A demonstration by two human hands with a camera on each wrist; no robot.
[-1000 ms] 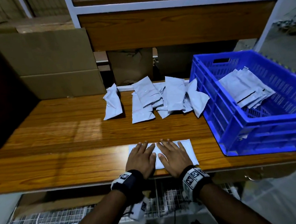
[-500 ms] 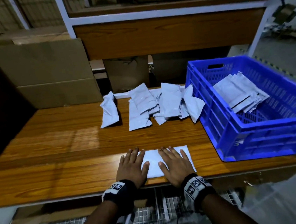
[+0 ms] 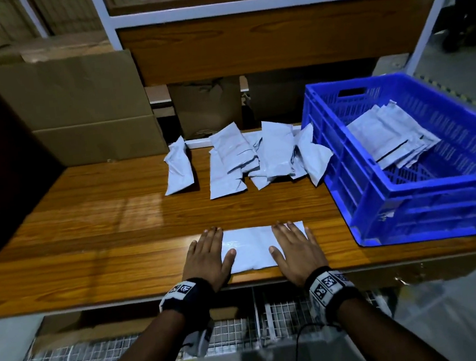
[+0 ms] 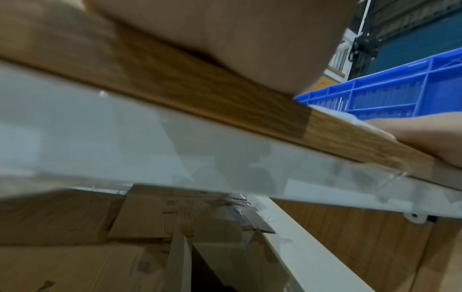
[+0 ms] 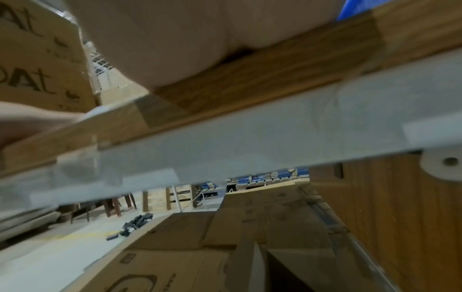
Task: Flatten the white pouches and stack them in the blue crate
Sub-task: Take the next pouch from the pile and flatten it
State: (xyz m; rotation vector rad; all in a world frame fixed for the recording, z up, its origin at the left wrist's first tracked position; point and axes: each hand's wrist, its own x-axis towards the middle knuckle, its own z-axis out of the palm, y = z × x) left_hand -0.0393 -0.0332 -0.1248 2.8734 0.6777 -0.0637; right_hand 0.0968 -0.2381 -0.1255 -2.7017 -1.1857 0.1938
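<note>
The wooden tabletop [image 3: 94, 224] fills most of the scene, with cardboard boxes [image 3: 76, 109] stacked behind its far left edge. On its right side sits the blue crate [image 3: 426, 198], holding a fanned stack of flattened pouches [image 3: 391, 137] against its far wall. Toward the back of the tabletop, just left of the crate, lies a loose heap of white pouches [image 3: 246, 156], crumpled and overlapping, one of them a little apart on the left. At the near edge one white pouch [image 3: 249, 248] lies flat. The left hand [image 3: 206, 257] presses its left end and the right hand [image 3: 295, 250] its right end, both palms down with fingers straight, set apart with bare pouch showing between the thumbs
</note>
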